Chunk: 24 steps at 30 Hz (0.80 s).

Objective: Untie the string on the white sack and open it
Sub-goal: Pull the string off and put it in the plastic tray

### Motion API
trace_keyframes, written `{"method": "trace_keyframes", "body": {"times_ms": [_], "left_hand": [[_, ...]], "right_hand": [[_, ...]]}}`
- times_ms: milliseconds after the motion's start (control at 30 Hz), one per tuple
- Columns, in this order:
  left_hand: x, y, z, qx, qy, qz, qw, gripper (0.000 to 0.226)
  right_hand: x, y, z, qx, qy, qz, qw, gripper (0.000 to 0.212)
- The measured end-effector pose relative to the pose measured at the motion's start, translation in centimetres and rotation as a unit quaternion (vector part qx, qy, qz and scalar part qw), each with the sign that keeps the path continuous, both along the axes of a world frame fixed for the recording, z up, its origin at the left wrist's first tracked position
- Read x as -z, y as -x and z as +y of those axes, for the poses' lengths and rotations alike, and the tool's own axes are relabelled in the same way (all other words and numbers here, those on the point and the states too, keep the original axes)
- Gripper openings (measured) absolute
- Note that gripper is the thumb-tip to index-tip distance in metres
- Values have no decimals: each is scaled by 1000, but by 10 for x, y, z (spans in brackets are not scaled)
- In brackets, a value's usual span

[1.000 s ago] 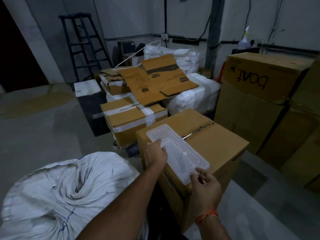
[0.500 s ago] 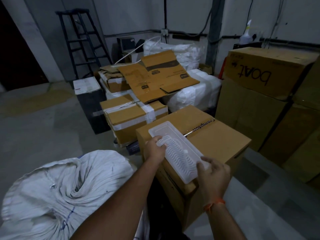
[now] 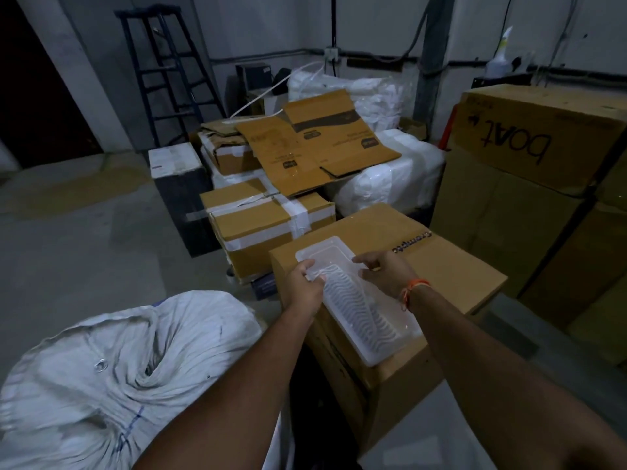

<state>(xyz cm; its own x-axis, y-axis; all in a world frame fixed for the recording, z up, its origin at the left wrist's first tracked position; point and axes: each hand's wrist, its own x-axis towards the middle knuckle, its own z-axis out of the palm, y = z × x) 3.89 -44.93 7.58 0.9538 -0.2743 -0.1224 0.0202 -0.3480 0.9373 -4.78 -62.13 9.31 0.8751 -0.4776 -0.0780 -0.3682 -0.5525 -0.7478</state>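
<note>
While the sack lay on the floor left of the box, its top bunched shut, both hands were on the clear tray on top of that box. The left hand gripped the tray's left edge with curled fingers. The right hand pinched its right edge.

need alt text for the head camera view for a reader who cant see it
A person's left hand grips the left edge of a clear plastic tray lying on a cardboard box, while the right hand touches its right edge. A white sack with its mouth gathered shut sits untouched at lower left, in a dim storeroom of stacked boxes.
</note>
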Motion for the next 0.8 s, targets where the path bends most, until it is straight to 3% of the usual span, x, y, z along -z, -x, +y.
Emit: {"method": "trace_keyframes", "body": {"times_ms": [367, 567, 800], "left_hand": [[8, 23, 10, -16, 33, -31, 999, 40], [25, 84, 24, -14, 103, 56, 993, 35], [13, 114, 22, 10, 26, 1, 1000, 43]], "right_hand": [[6, 32, -3, 25, -46, -46, 998, 29], [14, 97, 5, 12, -132, -55, 990, 22], [12, 109, 19, 46, -120, -51, 990, 23]]}}
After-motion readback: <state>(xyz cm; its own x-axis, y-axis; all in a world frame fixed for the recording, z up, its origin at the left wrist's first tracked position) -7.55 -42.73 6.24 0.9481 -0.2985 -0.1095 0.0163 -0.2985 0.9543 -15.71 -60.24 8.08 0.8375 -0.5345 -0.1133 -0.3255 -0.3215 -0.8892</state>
